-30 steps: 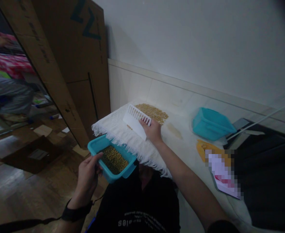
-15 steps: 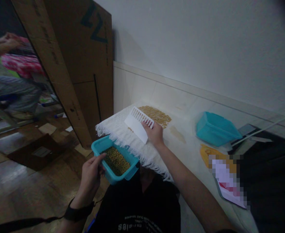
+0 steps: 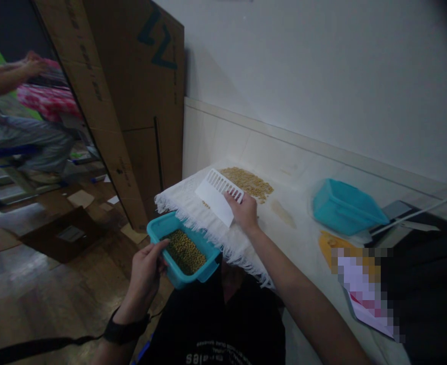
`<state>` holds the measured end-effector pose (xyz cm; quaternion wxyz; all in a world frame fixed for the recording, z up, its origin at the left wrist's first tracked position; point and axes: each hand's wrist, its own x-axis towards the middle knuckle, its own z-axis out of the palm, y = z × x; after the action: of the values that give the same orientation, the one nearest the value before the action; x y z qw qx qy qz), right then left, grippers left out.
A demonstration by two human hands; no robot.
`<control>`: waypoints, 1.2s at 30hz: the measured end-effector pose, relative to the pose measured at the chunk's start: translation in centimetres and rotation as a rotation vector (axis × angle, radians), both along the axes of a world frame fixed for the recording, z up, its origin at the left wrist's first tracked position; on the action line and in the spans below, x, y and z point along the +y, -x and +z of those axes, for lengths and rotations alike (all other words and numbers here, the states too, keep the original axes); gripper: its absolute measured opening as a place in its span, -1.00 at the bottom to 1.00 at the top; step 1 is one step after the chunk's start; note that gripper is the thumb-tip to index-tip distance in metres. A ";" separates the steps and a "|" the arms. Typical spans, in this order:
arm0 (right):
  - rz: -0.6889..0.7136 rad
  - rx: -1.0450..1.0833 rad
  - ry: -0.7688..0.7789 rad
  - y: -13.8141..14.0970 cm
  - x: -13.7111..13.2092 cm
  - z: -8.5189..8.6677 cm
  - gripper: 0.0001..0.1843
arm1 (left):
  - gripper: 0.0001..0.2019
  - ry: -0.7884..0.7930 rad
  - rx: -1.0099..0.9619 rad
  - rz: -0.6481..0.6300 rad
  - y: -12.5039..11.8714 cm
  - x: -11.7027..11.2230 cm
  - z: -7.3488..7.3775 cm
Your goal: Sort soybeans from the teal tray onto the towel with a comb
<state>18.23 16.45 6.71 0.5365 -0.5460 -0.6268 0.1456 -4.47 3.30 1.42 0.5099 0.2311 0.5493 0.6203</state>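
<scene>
My left hand (image 3: 149, 263) grips the left rim of a teal plastic container (image 3: 183, 282), thumb over the edge. Inside lie many yellow-green beans (image 3: 187, 253). The container sits just below the fringed edge of a white cloth (image 3: 173, 195) on the table. My right hand (image 3: 244, 210) is closed on a white flat scraper (image 3: 213, 198) with a row of slots along its far edge. A few beans (image 3: 206, 205) lie on the cloth by the scraper's near side. Beyond it a larger spread of pale beans (image 3: 248, 183) covers part of the table.
A second teal container (image 3: 347, 208) stands at the right, near a yellow item (image 3: 328, 246) and a partly blurred package (image 3: 375, 319). A tall cardboard box (image 3: 143, 91) rises at the left. Behind it a person's arms (image 3: 10, 73) show. Flattened cardboard (image 3: 61, 235) lies on the floor.
The whole view has shifted slightly, so things appear a little farther right. Both hands keep their holds; the scraper and container barely move relative to the cloth.
</scene>
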 end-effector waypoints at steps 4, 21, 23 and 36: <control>0.047 0.002 0.012 0.1 -0.1 0.2 -0.61 | -0.66 -0.010 -0.004 0.008 0.3 0.1 -0.1; 0.204 0.053 0.060 0.9 -1.8 1.3 -0.58 | -0.59 -0.045 0.036 0.028 0.4 -0.1 0.5; 0.213 0.046 0.055 0.9 -2.0 1.4 -0.58 | -0.59 -0.045 0.043 0.028 0.4 -0.1 0.5; 0.156 0.160 0.020 -1.1 -0.7 2.1 -0.61 | -0.63 -0.105 0.104 0.019 0.0 0.0 0.1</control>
<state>19.33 15.72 8.77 0.5665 -0.4877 -0.6208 0.2363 -4.48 3.28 1.51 0.4621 0.2842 0.5440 0.6401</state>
